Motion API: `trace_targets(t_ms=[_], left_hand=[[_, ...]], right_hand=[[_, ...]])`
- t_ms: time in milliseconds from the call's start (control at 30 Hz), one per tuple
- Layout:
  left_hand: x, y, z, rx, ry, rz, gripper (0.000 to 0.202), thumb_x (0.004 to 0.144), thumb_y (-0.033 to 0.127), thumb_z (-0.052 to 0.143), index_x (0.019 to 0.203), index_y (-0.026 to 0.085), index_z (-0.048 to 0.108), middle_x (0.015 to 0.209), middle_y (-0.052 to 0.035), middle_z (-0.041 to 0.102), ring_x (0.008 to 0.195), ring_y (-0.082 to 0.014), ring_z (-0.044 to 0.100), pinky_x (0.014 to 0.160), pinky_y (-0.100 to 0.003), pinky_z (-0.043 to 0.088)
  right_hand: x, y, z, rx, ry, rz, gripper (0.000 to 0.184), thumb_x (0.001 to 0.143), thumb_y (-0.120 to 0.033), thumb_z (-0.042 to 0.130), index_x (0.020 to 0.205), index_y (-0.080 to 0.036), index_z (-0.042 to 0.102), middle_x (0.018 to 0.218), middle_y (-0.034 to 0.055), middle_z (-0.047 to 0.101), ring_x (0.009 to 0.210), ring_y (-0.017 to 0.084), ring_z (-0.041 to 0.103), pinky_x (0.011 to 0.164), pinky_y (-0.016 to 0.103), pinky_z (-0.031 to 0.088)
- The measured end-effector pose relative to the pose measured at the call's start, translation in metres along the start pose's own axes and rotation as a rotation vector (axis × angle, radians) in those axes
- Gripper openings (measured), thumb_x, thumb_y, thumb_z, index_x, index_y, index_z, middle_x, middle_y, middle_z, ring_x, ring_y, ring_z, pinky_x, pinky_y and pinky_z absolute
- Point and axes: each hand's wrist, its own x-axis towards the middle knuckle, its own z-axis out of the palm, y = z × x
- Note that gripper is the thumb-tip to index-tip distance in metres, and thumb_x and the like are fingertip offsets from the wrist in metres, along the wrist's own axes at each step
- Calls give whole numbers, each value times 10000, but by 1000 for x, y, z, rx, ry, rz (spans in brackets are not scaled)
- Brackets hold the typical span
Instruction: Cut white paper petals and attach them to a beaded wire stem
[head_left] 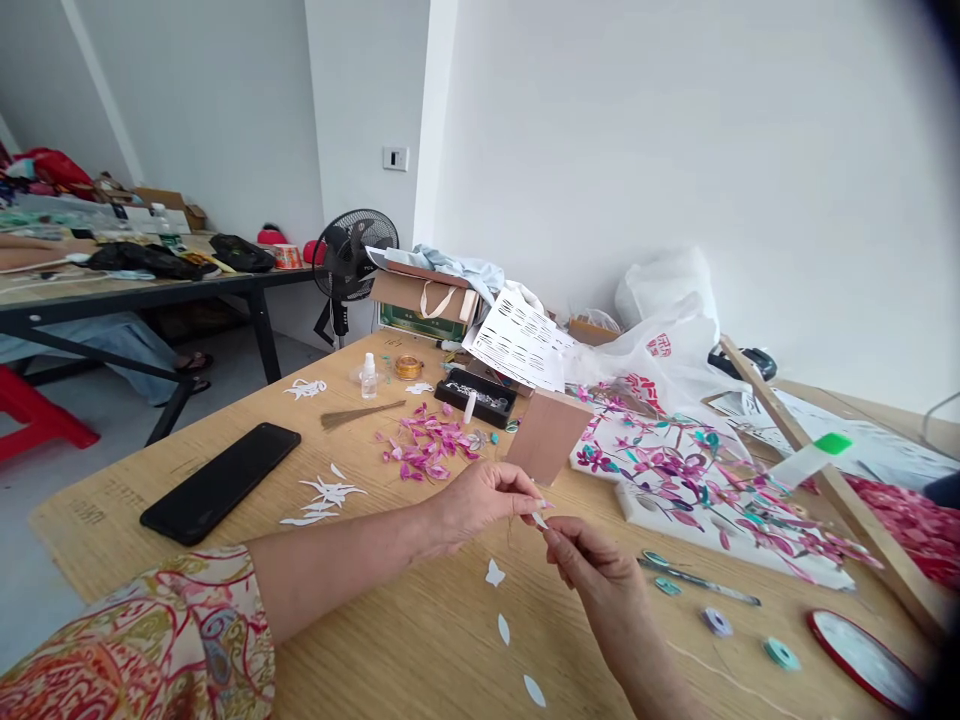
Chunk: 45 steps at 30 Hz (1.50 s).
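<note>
My left hand [484,498] is pinched closed at the middle of the table, with fine thread-like strands hanging below its fingers. Just right of it, the thumb and fingers of my right hand [596,565] grip a small white petal-shaped piece [539,520], its tip close to the left fingertips. Below the hands lie a white star-like cutout [494,573] and two white leaf-shaped cutouts, one nearer [534,690] and one farther [504,629]. More slim white cutouts [326,495] are heaped left of my forearm. Pink petals [431,440] are scattered beyond my left hand.
A black phone [221,482] lies at left. Behind are a small bottle [369,377], a black tray [480,398] and an upright pinkish board [549,436]. Wired pink flowers [675,460], tweezers [701,580], thread spools [782,653] and a wooden bar [817,460] occupy the right.
</note>
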Motion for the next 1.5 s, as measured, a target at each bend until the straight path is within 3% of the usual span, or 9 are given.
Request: trace_targets(t_ms=[167,400,700,800,900,1000,1133,1333,1500], left_hand=[[3,-1,-3,347,95,101,63,679,144,553,651,120,604,630,7,581,626,-96,526,616,-205,388],[3,-6,-11,888,-15,419,124,764,149,502,691,149,603,675,8,577,658,-88,512,632,-184,374],[-1,-8,-9,1254,-182,565,175,810,172,429,768,145,597,756,-31,603,733,-135,535,681,-243,380],[-2,-4,-6,1129,-314,528,158,786,135,454,726,142,601,728,-27,605,721,-126,533,673,-235,383],[-3,0,-5,711,-400,311,98,753,145,518,717,147,609,730,-11,605,715,-96,536,662,-194,393],[-3,1,-5,274,-352,69,75,707,201,580,708,131,606,665,0,582,651,-82,532,631,-188,400],[-1,0,-3,7,-191,-1,138,657,243,625,675,111,587,611,14,553,598,-74,518,626,-202,402],[2,-1,-1,198,38,36,83,684,184,579,640,113,575,615,13,559,592,-80,514,595,-197,398],[1,-3,-6,735,20,314,104,742,136,515,674,145,593,678,6,576,660,-91,511,634,-190,380]], right_hand=[[-7,-5,4,-345,6,-190,244,799,-335,432,782,-181,620,572,8,565,507,122,510,472,207,385],[-17,-18,2,-1088,37,-556,308,838,-178,288,649,-194,530,492,-9,492,429,125,472,426,224,253],[-15,-28,-6,-1137,24,-601,313,838,-177,290,653,-203,542,472,-22,470,396,106,438,407,218,211],[-10,-32,-18,-982,-35,-495,295,845,-239,319,704,-210,577,533,-9,519,459,109,474,436,204,277],[-3,-28,-31,-691,-89,-314,252,826,-311,388,737,-205,599,617,2,581,529,109,505,496,190,358],[3,-16,-33,-419,-108,-136,253,790,-367,447,701,-196,611,593,-4,573,505,109,466,477,192,376],[3,-2,-21,-212,-84,-55,263,756,-396,489,695,-182,630,504,-22,499,449,102,419,422,196,359],[-7,-10,-5,-487,5,-243,274,814,-345,413,763,-189,632,509,-6,546,446,110,480,439,195,369],[-15,-17,-1,-980,-10,-529,334,857,-205,283,701,-194,579,507,-1,523,436,109,476,428,203,285]])
